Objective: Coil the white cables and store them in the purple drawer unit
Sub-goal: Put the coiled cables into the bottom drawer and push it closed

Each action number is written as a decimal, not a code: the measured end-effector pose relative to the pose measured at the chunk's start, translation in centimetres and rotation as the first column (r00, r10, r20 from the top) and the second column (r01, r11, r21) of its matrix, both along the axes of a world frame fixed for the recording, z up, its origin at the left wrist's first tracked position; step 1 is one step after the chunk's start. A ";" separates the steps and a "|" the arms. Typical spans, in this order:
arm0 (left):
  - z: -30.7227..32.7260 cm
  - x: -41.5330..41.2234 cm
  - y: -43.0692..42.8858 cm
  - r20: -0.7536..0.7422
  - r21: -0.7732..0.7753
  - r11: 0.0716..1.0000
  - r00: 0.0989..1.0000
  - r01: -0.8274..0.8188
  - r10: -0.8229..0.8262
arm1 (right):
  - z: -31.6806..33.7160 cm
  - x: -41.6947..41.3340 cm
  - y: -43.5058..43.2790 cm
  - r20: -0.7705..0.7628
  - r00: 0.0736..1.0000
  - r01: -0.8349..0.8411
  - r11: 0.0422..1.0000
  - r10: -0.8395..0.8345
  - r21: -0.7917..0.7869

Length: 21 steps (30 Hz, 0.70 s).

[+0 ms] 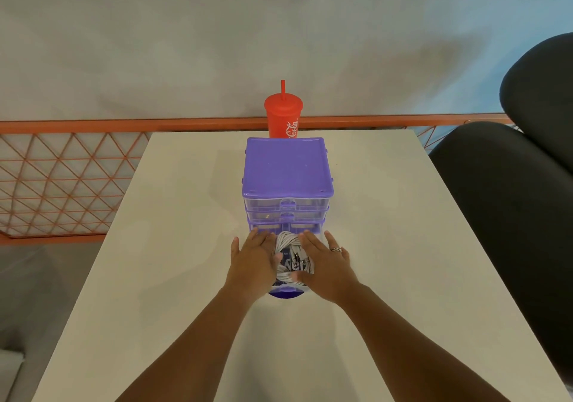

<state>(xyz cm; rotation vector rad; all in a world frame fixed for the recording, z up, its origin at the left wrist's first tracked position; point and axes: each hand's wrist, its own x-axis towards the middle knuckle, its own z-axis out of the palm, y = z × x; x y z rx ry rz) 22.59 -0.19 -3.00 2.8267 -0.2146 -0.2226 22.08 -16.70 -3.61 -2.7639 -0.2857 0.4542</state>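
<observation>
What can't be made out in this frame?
Head view only.
Count of white cables in the open bottom drawer: left hand and right hand cover the coil's sides.
Base of the red cup: hidden behind the purple drawer unit.
Black chair: cut off by the right edge.
Contents of the upper drawers: too faint through the clear fronts.

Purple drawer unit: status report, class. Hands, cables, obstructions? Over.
Left hand and right hand open, flat on white cables. Cables coiled in open bottom drawer. Red cup behind purple drawer unit, not in the way.
</observation>
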 end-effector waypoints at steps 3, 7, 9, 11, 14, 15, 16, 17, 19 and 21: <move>1.9 0.3 0.8 0.138 -0.369 0.904 0.949 -0.217 0.284 | 0.3 -0.7 -0.4 0.046 0.992 0.108 0.968 -0.121 0.226; 4.9 2.7 2.2 -0.086 -0.642 0.598 0.820 -0.480 0.566 | 0.4 -2.4 -0.8 0.037 0.953 0.249 0.844 -0.302 0.474; 6.4 4.1 2.1 -0.258 -0.685 0.500 0.818 -0.530 0.514 | 0.2 -3.4 -0.8 0.011 0.957 0.250 0.850 -0.288 0.464; 7.5 5.3 1.6 -0.312 -0.658 0.544 0.846 -0.521 0.432 | -0.6 -4.0 -0.6 -0.051 0.964 0.258 0.877 -0.260 0.406; 7.9 6.6 1.4 -0.285 -0.682 0.596 0.904 -0.424 0.318 | -1.4 -4.1 -0.1 -0.081 0.963 0.270 0.884 -0.258 0.382; 7.9 6.8 1.3 -0.283 -0.695 0.597 0.915 -0.402 0.288 | -1.3 -4.0 0.0 -0.090 0.961 0.275 0.890 -0.261 0.364; 7.9 6.8 1.3 -0.294 -0.701 0.592 0.917 -0.398 0.269 | -1.0 -3.9 0.1 -0.088 0.962 0.275 0.898 -0.260 0.344; 7.8 6.7 1.2 -0.312 -0.705 0.582 0.914 -0.405 0.258 | -0.9 -3.7 0.1 -0.089 0.961 0.277 0.906 -0.262 0.321; 7.8 6.4 1.0 -0.315 -0.713 0.574 0.915 -0.403 0.251 | -0.8 -3.5 0.0 -0.086 0.961 0.278 0.910 -0.264 0.306; 7.8 6.2 0.8 -0.287 -0.726 0.578 0.928 -0.372 0.236 | -0.7 -3.1 0.1 -0.100 0.959 0.284 0.909 -0.266 0.305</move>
